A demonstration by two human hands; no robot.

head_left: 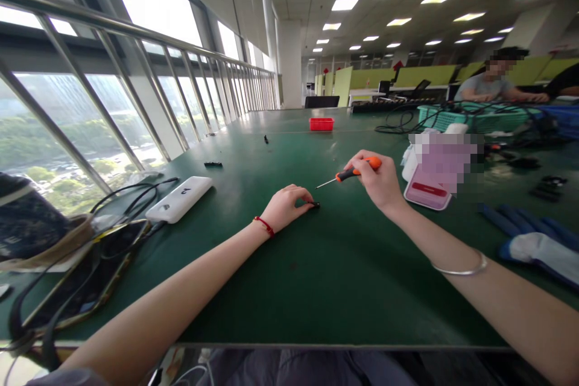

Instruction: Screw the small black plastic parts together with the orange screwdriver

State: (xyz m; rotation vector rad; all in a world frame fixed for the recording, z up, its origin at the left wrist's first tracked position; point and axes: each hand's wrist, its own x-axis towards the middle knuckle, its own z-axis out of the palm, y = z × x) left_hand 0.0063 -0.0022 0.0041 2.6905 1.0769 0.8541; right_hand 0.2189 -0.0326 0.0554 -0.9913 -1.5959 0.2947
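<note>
My right hand (374, 180) is closed around the orange and black handle of a screwdriver (347, 174). Its thin metal shaft points left and down, with the tip in the air above the green table (289, 277). Lower and to the left, my left hand (286, 205) pinches a small black part (315, 204) between thumb and fingertips at the tabletop. The screwdriver tip and the black part are apart. What exactly the part is cannot be made out, as the fingers cover some of it.
A white power bank (180, 199), cables and a phone (90, 283) lie left. Small black pieces (213, 164) and a red box (321, 125) are farther back. Right are a pink-cased item (427, 190), blue-and-white gloves (538, 250) and a green basket (474, 119). Another person (493, 81) sits beyond.
</note>
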